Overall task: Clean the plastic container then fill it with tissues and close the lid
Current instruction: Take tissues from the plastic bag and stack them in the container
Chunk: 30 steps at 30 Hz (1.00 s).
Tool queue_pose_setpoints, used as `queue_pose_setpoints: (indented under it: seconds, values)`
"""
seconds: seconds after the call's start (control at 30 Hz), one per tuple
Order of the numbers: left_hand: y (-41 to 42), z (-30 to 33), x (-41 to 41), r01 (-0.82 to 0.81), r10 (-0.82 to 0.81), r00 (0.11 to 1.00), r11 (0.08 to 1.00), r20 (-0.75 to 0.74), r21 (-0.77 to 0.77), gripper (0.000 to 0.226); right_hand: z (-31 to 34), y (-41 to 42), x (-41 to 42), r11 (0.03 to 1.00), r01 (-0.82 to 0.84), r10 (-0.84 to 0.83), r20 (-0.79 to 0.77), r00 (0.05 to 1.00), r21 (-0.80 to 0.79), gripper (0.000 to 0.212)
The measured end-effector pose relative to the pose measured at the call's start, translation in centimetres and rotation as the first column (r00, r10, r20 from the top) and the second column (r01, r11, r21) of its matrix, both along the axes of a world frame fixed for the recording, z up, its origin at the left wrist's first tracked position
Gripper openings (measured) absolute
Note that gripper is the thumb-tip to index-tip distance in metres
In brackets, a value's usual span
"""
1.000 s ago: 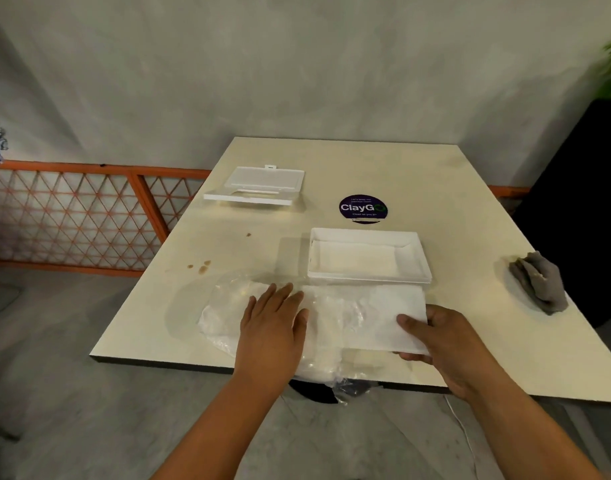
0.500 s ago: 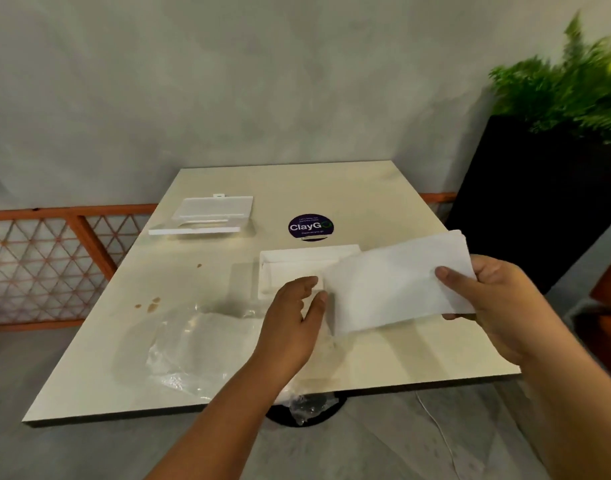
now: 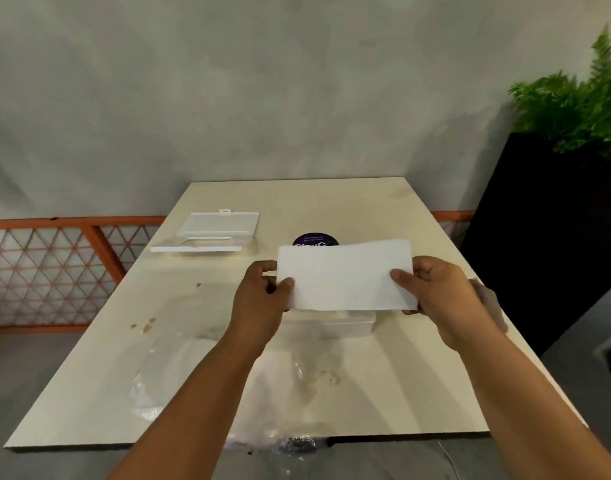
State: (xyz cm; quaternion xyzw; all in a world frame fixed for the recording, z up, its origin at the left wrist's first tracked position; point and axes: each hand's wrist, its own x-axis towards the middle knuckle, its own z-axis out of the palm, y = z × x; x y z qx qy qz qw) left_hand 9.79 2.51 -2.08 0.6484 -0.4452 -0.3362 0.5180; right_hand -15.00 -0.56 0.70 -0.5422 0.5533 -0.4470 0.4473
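Observation:
A white stack of tissues point(image 3: 345, 275) is held flat in the air above the table, gripped at both short ends. My left hand point(image 3: 262, 299) pinches its left edge and my right hand point(image 3: 439, 296) holds its right edge. Just under the tissues sits the white plastic container point(image 3: 352, 322), mostly hidden; only its near wall shows. Its lid point(image 3: 210, 232) lies apart at the far left of the table. A crumpled clear plastic wrapper point(image 3: 200, 372) lies on the table in front of me, below my forearms.
The cream table point(image 3: 383, 209) carries a round purple sticker point(image 3: 309, 239) behind the tissues and a few brown stains point(image 3: 146, 325) on the left. An orange lattice fence point(image 3: 51, 271) runs along the left. A black planter point(image 3: 546, 244) with a green fern stands at the right.
My right hand lifted the tissues out of the wrapper and brought them over the container. My left hand left the wrapper and took hold of the tissues' left edge.

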Motion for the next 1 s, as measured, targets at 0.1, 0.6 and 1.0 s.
queue_pose_setpoints:
  seconds: [0.1, 0.6, 1.0]
  values:
    - [-1.1, -0.9, 1.4, -0.061, 0.056, 0.971, 0.998, 0.233, 0.014, 0.032, -2.2, -2.1, 1.7, 0.999, 0.004, -0.012, -0.187, 0.982, -0.041, 0.01]
    - [-3.3, -4.4, 2.1, -0.169, -0.04, 0.354, 0.98, 0.934, 0.106, 0.042, -6.1, -5.9, 4.5, 0.95, -0.295, 0.055, -0.871, 0.488, -0.105, 0.059]
    - [-6.4, -4.5, 0.8, 0.105, -0.414, 0.551, 0.895, 0.724, 0.433, 0.046, -4.7, -7.3, 7.0, 0.758, -0.606, 0.419, -0.892, 0.168, 0.242, 0.044]
